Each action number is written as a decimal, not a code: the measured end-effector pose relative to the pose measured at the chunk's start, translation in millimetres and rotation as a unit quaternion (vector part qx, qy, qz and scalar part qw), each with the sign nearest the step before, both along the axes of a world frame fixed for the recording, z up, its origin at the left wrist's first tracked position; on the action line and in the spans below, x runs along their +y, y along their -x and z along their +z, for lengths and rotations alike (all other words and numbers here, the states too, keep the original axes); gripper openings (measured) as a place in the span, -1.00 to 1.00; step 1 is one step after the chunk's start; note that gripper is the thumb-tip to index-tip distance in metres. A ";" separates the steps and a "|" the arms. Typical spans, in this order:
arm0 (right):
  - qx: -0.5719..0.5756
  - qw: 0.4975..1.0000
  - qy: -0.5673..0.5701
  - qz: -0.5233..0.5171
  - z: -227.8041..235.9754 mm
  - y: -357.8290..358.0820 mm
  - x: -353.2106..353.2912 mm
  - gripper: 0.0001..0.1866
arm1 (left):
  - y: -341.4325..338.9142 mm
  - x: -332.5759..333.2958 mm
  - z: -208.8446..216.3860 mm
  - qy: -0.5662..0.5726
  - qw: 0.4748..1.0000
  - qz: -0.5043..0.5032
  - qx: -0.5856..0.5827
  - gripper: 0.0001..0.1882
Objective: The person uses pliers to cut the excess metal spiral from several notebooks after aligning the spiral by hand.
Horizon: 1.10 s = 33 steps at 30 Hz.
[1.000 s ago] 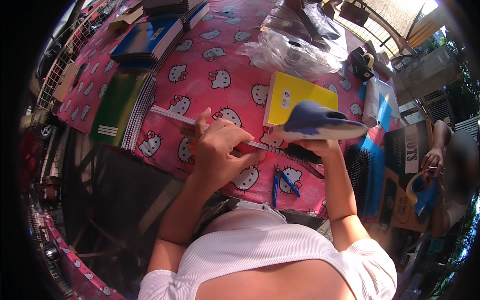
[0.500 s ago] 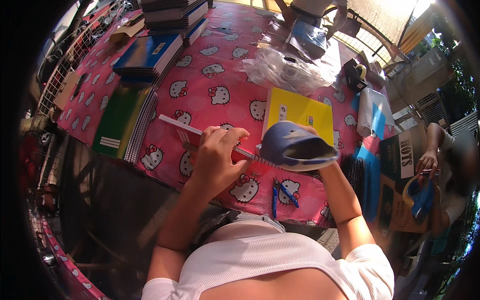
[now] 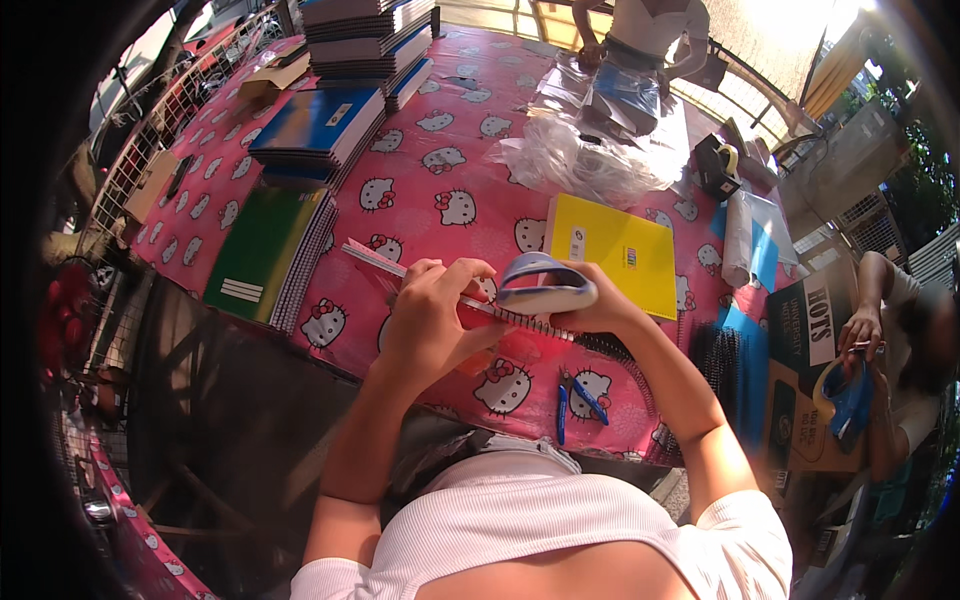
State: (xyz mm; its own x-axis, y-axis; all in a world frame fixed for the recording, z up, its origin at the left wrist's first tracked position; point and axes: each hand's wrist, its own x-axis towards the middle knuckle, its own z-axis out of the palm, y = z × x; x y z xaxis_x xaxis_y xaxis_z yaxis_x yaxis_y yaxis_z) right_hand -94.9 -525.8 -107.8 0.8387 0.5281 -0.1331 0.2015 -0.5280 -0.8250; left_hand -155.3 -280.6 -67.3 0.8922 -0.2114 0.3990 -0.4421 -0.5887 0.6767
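Green notebooks lie at the left of the near edge of a pink-covered desk, with a stack of blue notebooks behind them toward the far left corner. Above the middle of the near edge, a tilted spiral-bound notebook is pinched between the thumb and fingers of a worker's left hand, the grip pressed firmly together. A dark coil runs along its edge toward the right hand, which clutches a rounded blue-and-white object (most of those fingers are hidden). Blue-handled cutters lie open by the near edge; a yellow notebook sits just beyond the right hand, and black coils line the right edge.
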 end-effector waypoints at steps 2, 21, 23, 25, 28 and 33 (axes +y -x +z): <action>-0.035 0.999 0.008 -0.007 -6.4 -9.1 0.4 -0.43 | 1.6 6.5 -1.0 -0.013 1.000 -0.003 0.005 -0.66; 0.015 0.991 -0.128 -0.028 1.1 -3.8 24.9 -0.39 | -4.7 35.9 -10.2 -0.090 0.993 0.062 -0.038 -0.63; -0.020 0.998 0.005 -0.062 2.9 -3.3 26.1 -0.40 | -1.5 37.9 -11.7 -0.095 0.993 0.064 -0.023 -0.62; -0.043 0.988 -0.149 -0.018 7.8 1.9 28.8 -0.39 | -3.3 40.8 -8.7 -0.096 0.992 0.077 -0.010 -0.61; -0.016 0.999 0.029 -0.032 3.8 -6.7 39.7 -0.38 | -2.5 39.3 -2.9 -0.066 0.997 0.047 -0.009 -0.57; -0.046 0.952 -0.304 -0.010 10.9 8.7 47.3 -0.39 | -7.1 59.7 -14.5 -0.058 0.992 0.077 -0.084 -0.59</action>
State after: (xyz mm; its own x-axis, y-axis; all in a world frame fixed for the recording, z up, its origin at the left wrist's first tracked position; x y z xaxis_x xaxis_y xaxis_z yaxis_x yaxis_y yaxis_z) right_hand -103.6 -478.5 -96.9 0.8425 0.4684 0.2661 0.2827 0.0362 -0.9585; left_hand -148.2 -221.0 -81.8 0.8409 -0.1317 0.5249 -0.4415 -0.7278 0.5248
